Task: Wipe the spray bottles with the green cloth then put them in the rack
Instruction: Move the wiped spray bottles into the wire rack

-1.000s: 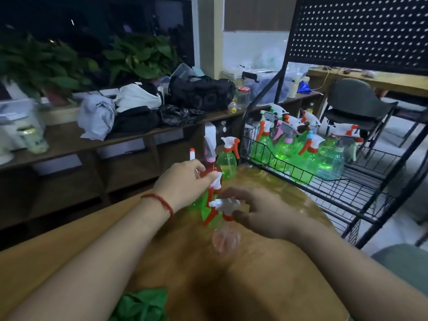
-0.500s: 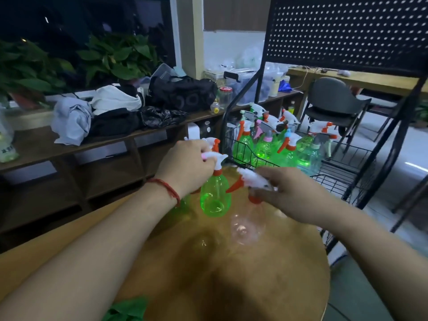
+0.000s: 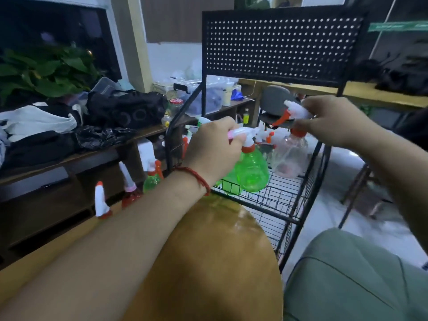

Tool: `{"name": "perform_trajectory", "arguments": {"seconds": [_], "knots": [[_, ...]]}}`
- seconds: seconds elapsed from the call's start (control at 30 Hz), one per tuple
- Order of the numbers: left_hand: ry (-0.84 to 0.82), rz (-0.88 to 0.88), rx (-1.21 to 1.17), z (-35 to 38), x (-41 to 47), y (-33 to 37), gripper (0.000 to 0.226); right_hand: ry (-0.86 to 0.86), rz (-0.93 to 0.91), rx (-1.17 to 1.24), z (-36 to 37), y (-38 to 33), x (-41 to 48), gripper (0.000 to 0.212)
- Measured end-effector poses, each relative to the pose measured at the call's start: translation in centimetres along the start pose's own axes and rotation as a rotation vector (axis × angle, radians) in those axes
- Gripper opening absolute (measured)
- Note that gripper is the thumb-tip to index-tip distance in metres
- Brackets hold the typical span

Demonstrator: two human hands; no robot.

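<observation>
Wooden table [image 3: 220,251] — black rack [image 3: 278,47] alongside

Left hand [image 3: 215,147] grips green bottle [image 3: 252,172]; right hand [image 3: 333,119] clear bottle [image 3: 289,156], over rack [image 3: 284,200]

The rack shelf [image 3: 284,198] lies bare toward its front; stored bottles [image 3: 269,136] crowd the back; pegboard [image 3: 278,42] stands above

I see the left hand [image 3: 215,149] at centre frame holding one spray bottle [image 3: 252,172] over the rack [image 3: 287,198] shelf. The right hand [image 3: 333,121], at upper right, holds a second bottle [image 3: 289,158] just behind it. More bottles [image 3: 151,179] stand on the table [image 3: 220,262]'s far edge, left of the rack.
</observation>
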State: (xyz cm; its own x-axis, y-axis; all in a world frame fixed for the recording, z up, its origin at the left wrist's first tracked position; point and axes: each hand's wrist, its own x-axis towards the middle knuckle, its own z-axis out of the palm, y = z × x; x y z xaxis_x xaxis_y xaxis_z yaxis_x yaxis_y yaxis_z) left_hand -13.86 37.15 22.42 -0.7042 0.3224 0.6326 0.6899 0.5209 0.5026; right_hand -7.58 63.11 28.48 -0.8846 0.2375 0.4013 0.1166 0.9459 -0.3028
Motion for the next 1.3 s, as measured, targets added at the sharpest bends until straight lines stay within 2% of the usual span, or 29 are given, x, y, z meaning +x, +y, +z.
{"name": "perform_trajectory", "arguments": {"seconds": [0.23, 0.43, 0.6, 0.67, 0.8, 1.07, 1.3], "knots": [[-0.035, 0.087, 0.044, 6.4, 2.2, 0.7, 0.011, -0.102, 0.092, -0.339, 2.5, 4.7, 6.3, 0.013], [-0.247, 0.091, 0.151, 10.5, 2.3, -1.1, 0.016, -0.215, 0.147, -0.513, 6.5, 5.2, 9.8, 0.027], [-0.420, 0.013, 0.280, 12.5, 2.3, -2.3, 0.024, -0.315, 0.133, -0.576, 10.9, 5.1, 11.0, 0.015], [-0.413, 0.009, 0.279, 12.8, 2.4, -2.6, 0.023, -0.369, 0.133, -0.541, 12.2, 5.5, 11.3, 0.018], [-0.403, 0.011, 0.284, 13.0, 2.1, -2.9, 0.026, -0.330, 0.121, -0.504, 13.3, 5.9, 11.7, 0.005], [-0.401, -0.003, 0.193, 12.6, 1.1, -2.5, 0.042, -0.363, 0.152, -0.534, 11.4, 5.2, 10.6, 0.010], [-0.301, 0.044, 0.246, 8.8, 1.3, -2.7, 0.045, -0.264, 0.153, -0.582, 8.2, 2.5, 8.7, 0.012]]}}
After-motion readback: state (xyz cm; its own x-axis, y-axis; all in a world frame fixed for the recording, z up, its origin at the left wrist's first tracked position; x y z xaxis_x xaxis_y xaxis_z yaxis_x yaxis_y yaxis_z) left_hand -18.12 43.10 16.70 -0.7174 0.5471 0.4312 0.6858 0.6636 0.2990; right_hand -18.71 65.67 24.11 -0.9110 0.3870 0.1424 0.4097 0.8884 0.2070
